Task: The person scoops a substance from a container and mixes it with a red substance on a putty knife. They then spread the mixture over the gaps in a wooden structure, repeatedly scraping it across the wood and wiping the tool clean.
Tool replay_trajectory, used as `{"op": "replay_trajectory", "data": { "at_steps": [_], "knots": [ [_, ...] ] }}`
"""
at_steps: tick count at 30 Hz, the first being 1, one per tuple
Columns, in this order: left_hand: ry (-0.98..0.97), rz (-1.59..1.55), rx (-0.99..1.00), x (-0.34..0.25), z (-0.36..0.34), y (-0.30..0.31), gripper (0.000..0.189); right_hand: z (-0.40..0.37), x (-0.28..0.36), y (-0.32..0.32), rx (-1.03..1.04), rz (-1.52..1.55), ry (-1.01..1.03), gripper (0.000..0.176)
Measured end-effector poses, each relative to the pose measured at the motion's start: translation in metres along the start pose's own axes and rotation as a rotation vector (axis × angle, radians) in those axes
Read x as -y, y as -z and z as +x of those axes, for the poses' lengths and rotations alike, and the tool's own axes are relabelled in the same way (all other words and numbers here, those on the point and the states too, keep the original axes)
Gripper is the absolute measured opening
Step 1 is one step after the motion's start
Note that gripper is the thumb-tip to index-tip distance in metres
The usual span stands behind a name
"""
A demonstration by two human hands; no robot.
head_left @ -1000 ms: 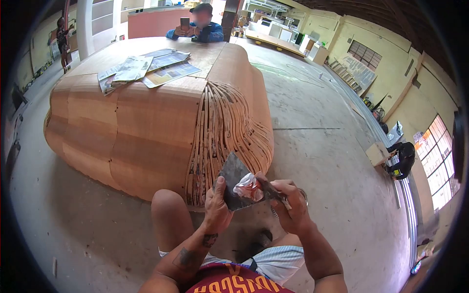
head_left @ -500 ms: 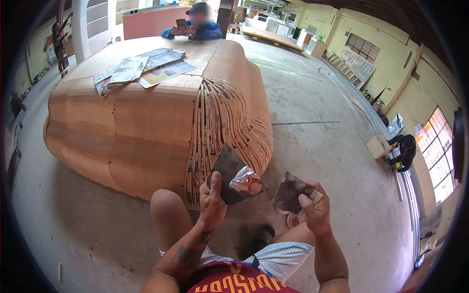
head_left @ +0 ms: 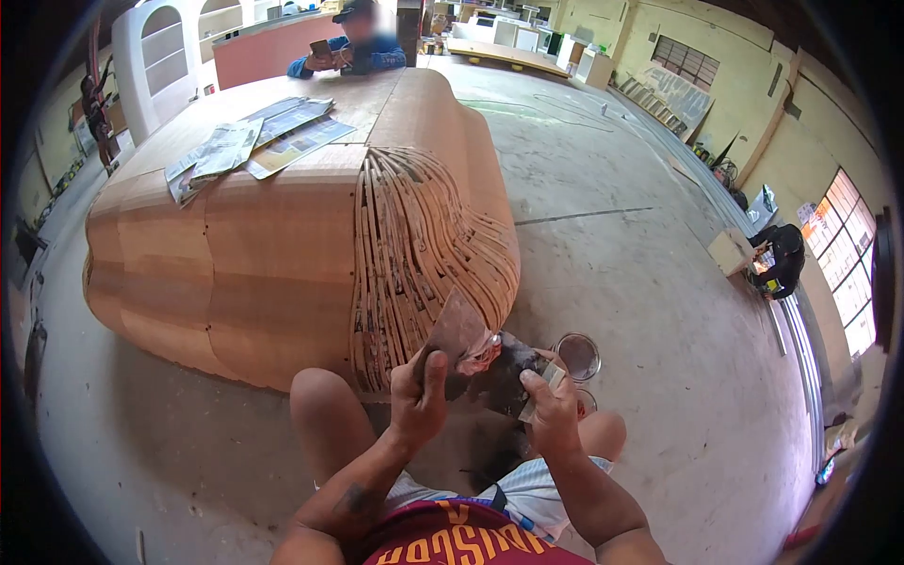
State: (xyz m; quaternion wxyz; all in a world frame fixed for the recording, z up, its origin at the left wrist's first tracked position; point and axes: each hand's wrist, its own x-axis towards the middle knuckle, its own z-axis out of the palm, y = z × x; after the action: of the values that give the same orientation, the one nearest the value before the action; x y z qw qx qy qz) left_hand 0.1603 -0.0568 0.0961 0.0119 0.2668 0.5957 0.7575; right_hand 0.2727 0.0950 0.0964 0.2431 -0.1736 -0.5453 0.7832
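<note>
My left hand (head_left: 419,405) is closed on a dark flat square plate (head_left: 454,328), tilted in front of my knees. A lump of whitish and red paste (head_left: 483,356) lies near its right edge. My right hand (head_left: 554,412) grips a putty knife (head_left: 511,369) with a wide dark blade and a pale handle strip. Its blade meets or overlaps the paste side of the plate; exact contact is hard to make out. Just beyond both hands stands a large curved wooden piece (head_left: 282,254), its near corner built of many layered plywood edges (head_left: 405,254).
Newspaper sheets (head_left: 254,141) lie on the wooden piece. A round can (head_left: 577,356) and a smaller red-stained container (head_left: 587,405) sit on the floor by my right knee. One person (head_left: 353,52) leans at the far side; another (head_left: 780,259) crouches by a box (head_left: 732,252) at right.
My right hand has moved left, bringing the putty knife against or close to the plate. The plate has tilted, and the paste looks more bunched. The round can has come into view.
</note>
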Motion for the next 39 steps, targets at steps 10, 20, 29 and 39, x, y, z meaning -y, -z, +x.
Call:
{"op": "replay_trajectory", "data": {
  "at_steps": [10, 20, 29, 39],
  "knots": [
    [-0.129, 0.134, 0.053, 0.001, -0.005, 0.001, 0.033, 0.010, 0.010, -0.031, -0.001, 0.092, 0.068, 0.031],
    [0.129, 0.024, 0.132, 0.013, -0.026, 0.007, 0.037, 0.021, 0.031, -0.027, -0.127, 0.113, 0.369, 0.036],
    [0.577, -0.939, 0.004, 0.015, -0.004, -0.008, 0.046, 0.020, 0.026, 0.016, 0.433, -1.015, 1.030, 0.055],
    [0.570, -0.930, -0.056, 0.024, -0.004, -0.010, 0.041, 0.011, 0.047, 0.049, 0.489, -1.384, 0.659, 0.055]
  ]
}}
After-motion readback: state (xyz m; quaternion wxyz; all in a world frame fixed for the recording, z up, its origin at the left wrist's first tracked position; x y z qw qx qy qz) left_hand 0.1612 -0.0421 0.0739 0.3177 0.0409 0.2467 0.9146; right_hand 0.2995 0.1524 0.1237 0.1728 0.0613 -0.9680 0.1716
